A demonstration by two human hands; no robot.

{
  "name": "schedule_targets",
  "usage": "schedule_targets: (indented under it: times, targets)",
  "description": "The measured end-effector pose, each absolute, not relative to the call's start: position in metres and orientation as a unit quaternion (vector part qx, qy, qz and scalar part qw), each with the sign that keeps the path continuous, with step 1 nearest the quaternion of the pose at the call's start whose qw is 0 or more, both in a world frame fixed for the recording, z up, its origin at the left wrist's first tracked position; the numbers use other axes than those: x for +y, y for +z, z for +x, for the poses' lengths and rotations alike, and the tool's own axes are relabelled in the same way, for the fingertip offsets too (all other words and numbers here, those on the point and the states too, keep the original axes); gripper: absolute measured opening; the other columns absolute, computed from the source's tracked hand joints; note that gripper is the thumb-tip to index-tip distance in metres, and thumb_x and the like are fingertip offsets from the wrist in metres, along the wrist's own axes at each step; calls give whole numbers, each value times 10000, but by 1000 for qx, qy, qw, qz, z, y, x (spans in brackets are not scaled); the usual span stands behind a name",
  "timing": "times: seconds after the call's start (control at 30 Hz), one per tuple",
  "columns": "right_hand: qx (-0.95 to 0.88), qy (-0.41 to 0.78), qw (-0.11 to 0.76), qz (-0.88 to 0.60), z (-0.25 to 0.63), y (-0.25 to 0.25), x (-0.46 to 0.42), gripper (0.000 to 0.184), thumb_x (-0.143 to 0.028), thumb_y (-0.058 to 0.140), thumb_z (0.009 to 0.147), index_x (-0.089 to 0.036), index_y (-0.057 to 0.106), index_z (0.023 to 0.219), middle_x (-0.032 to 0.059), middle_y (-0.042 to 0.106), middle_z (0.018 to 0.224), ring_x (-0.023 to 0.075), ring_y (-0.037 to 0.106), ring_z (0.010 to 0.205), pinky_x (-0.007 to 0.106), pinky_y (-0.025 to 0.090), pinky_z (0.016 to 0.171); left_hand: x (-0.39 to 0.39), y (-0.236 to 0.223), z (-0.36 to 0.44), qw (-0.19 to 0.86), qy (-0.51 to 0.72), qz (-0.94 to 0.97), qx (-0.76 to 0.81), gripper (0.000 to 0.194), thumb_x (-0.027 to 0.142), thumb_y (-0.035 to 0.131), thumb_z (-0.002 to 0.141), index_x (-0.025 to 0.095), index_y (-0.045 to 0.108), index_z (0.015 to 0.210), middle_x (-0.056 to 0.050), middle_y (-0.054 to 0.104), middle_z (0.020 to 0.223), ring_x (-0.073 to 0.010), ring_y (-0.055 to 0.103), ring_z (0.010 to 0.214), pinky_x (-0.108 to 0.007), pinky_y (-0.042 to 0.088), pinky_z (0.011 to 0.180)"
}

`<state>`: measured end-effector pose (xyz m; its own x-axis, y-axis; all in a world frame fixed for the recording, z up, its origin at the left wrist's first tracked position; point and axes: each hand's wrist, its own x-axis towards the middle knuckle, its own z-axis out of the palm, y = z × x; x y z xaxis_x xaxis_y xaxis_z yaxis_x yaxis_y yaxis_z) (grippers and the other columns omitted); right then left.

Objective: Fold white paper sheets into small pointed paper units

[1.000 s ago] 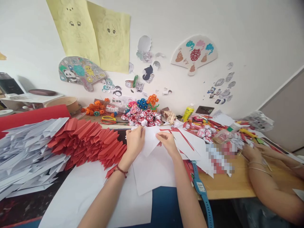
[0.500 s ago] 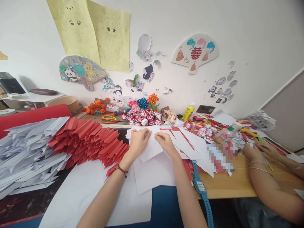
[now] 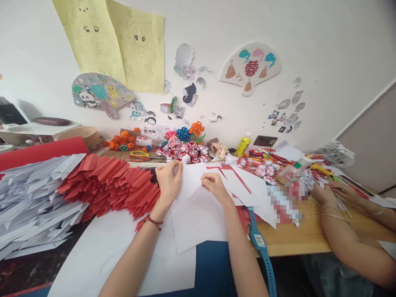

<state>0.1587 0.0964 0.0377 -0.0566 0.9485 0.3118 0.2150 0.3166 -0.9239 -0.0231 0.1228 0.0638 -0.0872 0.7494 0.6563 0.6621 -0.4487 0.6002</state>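
My left hand (image 3: pixel 169 181) is closed, thumb and fingers pinched at the upper left edge of a white paper sheet (image 3: pixel 190 181). Opposite it, my right hand (image 3: pixel 214 187) is closed too, its fingertips pinching the right side of that sheet. The paper is raised and slants between the two hands; part of its outline blends into the white paper behind. Below it lie more white sheets (image 3: pixel 201 225), loosely overlapped. To the right of my right hand are white sheets with red strips (image 3: pixel 244 181) between them.
Folded red paper pieces (image 3: pixel 111 185) and folded white ones (image 3: pixel 40 198) are piled at the left. Red-and-white paper balls (image 3: pixel 192 152) sit at the back. A blue watch (image 3: pixel 259 241) hangs over the table edge. Another person's hands (image 3: pixel 328 196) work at the right.
My left hand has moved left and turned more upright, its fingers closing further. My right hand has curled. The sheet between them has lifted and tilted from lying flatter. The view has shifted slightly.
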Motion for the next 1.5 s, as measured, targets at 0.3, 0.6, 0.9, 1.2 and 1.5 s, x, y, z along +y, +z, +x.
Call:
schedule_targets:
  times: [0.3, 0.6, 0.9, 1.2, 1.5]
  targets:
    - [-633, 361, 511, -456, 160, 39, 95, 150, -223, 519, 672, -173, 576, 543, -34, 490, 506, 83, 376, 450, 221, 279, 446, 119, 66, -23, 40, 539, 649, 536, 276, 374, 467, 910, 226, 673, 800, -3, 703, 727, -174, 589, 682, -330, 349, 834]
    - [-594, 343, 563, -461, 162, 42, 95, 198, -288, 539, 773, -170, 620, 636, -41, 458, 495, 92, 393, 454, 221, 291, 437, 132, 62, -36, 164, 630, 551, 523, 267, 397, 478, 887, 204, 655, 838, -5, 693, 822, -161, 607, 763, -248, 433, 729]
    - [-657, 413, 504, -380, 156, 43, 90, 403, -549, 607, 819, -164, 623, 701, -8, 516, 580, 97, 441, 496, 240, 351, 489, 138, 48, -21, 376, 648, 497, 438, 284, 421, 579, 801, 149, 659, 782, -7, 641, 734, -131, 541, 679, -217, 384, 633]
    - [-646, 458, 502, -347, 157, 36, 93, 437, -576, 709, 713, -167, 717, 867, 30, 577, 676, 131, 482, 571, 255, 381, 496, 130, 49, -13, 563, 611, 403, 383, 274, 404, 690, 660, 143, 659, 739, 4, 603, 707, -110, 482, 630, -215, 362, 589]
    - [-628, 465, 516, -351, 158, 33, 97, 521, -590, 741, 665, -172, 720, 975, 39, 621, 721, 123, 488, 566, 243, 376, 483, 126, 50, -13, 647, 566, 355, 368, 329, 418, 744, 587, 142, 635, 730, 0, 617, 692, -123, 518, 610, -231, 384, 570]
